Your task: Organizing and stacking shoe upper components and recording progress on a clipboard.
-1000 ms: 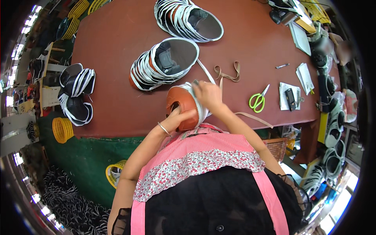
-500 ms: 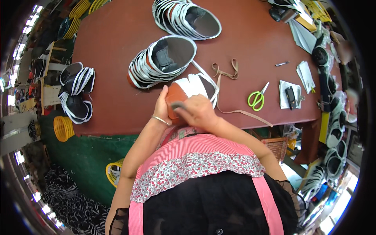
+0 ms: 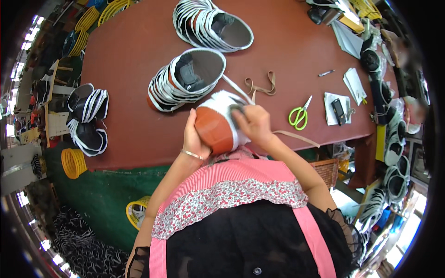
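An orange-and-white shoe upper point(image 3: 214, 129) is held close to my apron, above the near edge of the table. My left hand point(image 3: 193, 138) is closed around its left side, with the thumb along the orange part. Against the white side, my right hand point(image 3: 257, 124) is closed on a small dark object point(image 3: 238, 114), smeared by motion, so its kind cannot be made out. Just beyond, a nested stack of shoe uppers point(image 3: 163, 91) with white edging lies on the table, and a white strip point(image 3: 236, 87) runs from it toward the upper I hold.
The red-brown table point(image 3: 125, 125) carries another stack of uppers point(image 3: 197, 21), dark uppers point(image 3: 88, 104) at left, tan tape point(image 3: 266, 88), green-handled scissors point(image 3: 299, 116), a pen point(image 3: 326, 73) and papers point(image 3: 354, 88). Yellow baskets point(image 3: 74, 163) stand on the floor beside it.
The upper has turned in my hands, showing more of its orange part. My right hand has moved right and up, from the orange part to the white side. The view has shifted slightly.
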A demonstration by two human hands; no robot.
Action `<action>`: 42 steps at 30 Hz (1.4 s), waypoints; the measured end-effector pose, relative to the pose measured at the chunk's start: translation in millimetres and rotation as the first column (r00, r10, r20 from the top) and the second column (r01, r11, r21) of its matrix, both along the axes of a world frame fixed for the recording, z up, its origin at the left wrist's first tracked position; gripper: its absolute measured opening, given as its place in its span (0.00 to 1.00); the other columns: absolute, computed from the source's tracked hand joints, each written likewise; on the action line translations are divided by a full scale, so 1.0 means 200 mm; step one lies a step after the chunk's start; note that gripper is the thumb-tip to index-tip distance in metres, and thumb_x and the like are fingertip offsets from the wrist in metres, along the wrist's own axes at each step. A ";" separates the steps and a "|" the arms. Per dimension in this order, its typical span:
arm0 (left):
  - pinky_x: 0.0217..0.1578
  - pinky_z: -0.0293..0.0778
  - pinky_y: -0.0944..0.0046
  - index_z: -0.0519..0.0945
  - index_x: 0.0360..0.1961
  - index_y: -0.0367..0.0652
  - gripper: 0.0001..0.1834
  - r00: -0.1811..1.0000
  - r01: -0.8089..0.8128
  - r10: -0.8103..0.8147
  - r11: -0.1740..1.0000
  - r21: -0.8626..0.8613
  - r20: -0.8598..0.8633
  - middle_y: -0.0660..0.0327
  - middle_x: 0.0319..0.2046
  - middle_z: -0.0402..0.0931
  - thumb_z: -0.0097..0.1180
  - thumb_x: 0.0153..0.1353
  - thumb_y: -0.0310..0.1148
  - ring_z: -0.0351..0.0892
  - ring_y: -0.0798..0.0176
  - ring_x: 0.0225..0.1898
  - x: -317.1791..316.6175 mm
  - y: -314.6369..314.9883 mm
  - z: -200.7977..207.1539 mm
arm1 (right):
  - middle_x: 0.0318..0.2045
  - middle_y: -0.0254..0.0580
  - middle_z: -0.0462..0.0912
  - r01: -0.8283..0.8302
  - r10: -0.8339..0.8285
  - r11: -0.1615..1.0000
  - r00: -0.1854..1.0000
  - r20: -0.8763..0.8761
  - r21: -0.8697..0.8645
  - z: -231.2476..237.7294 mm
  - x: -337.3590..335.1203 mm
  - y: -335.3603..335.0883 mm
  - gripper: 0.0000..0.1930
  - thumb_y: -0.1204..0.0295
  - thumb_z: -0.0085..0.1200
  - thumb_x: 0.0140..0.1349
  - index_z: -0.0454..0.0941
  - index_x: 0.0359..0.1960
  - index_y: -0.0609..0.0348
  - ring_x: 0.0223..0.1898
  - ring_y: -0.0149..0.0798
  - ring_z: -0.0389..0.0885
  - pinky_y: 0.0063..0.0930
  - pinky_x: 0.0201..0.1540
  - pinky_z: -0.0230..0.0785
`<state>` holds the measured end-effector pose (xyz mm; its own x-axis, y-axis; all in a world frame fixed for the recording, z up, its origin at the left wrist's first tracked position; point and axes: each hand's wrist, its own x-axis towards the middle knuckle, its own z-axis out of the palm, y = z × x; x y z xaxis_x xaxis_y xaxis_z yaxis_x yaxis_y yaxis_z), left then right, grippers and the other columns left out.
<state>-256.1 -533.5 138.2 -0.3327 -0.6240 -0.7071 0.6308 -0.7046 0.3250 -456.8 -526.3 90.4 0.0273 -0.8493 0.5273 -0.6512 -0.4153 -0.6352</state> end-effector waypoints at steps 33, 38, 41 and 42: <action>0.63 0.75 0.51 0.68 0.68 0.37 0.32 0.943 0.245 -0.293 0.933 -0.263 -0.160 0.50 0.61 0.76 0.34 0.78 0.52 0.80 0.52 0.60 0.00 0.26 -0.03 | 0.17 0.36 0.71 -0.109 0.084 0.987 0.975 -0.205 -0.116 0.28 0.03 0.34 0.16 0.70 0.69 0.54 0.71 0.19 0.53 0.19 0.41 0.71 0.37 0.26 0.59; 0.59 0.78 0.50 0.70 0.66 0.36 0.33 0.952 0.271 -0.291 0.945 -0.181 -0.097 0.49 0.59 0.78 0.36 0.76 0.54 0.81 0.51 0.59 -0.03 0.19 0.01 | 0.18 0.37 0.71 -0.053 0.045 0.998 0.967 -0.249 -0.029 0.28 -0.09 0.35 0.16 0.70 0.69 0.54 0.70 0.20 0.53 0.20 0.41 0.72 0.36 0.26 0.59; 0.60 0.77 0.47 0.68 0.70 0.38 0.35 0.892 0.327 -0.361 0.931 -0.163 -0.272 0.47 0.62 0.76 0.37 0.75 0.56 0.79 0.49 0.62 0.03 0.17 -0.13 | 0.17 0.37 0.68 -0.178 0.167 0.972 0.982 -0.084 -0.151 0.32 0.14 0.33 0.18 0.73 0.71 0.51 0.69 0.19 0.53 0.19 0.41 0.70 0.37 0.26 0.58; 0.60 0.77 0.47 0.68 0.70 0.38 0.35 0.888 0.334 -0.369 0.927 -0.169 -0.273 0.47 0.62 0.76 0.37 0.75 0.56 0.79 0.49 0.62 0.03 0.16 -0.14 | 0.17 0.37 0.68 -0.171 0.159 0.973 0.983 -0.089 -0.156 0.28 0.12 0.36 0.18 0.73 0.71 0.51 0.69 0.19 0.53 0.19 0.41 0.70 0.37 0.26 0.58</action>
